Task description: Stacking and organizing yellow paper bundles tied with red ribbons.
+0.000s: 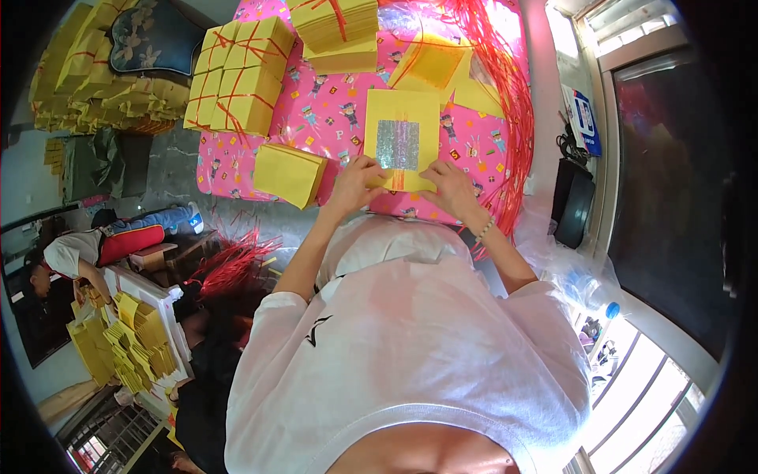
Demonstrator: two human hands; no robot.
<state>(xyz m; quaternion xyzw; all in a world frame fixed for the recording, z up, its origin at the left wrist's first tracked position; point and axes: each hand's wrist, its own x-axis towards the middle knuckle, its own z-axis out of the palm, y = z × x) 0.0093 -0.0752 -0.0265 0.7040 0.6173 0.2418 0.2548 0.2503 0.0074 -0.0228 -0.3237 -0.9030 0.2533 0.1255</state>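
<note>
A yellow paper sheet [403,107] with a silver foil square in its middle lies in front of me on the pink table cover. My left hand [357,186] pinches its near left corner, fingers bent over the edge. At the near right corner my right hand [454,191], a beaded bracelet on its wrist, grips the paper in the same way. A reddish-orange strip runs through the foil to the near edge. Whether one sheet or several lie under my fingers, I cannot tell. Left of my left hand sits a thick yellow paper stack [288,174].
Yellow bundles tied with red strips [241,75] stand at the far left, beside another tied stack [335,31]. Loose yellow sheets [430,63] lie beyond my sheet. Red plastic strips [509,103] hang along the table's right edge. At left, people work around a table of yellow paper [130,336].
</note>
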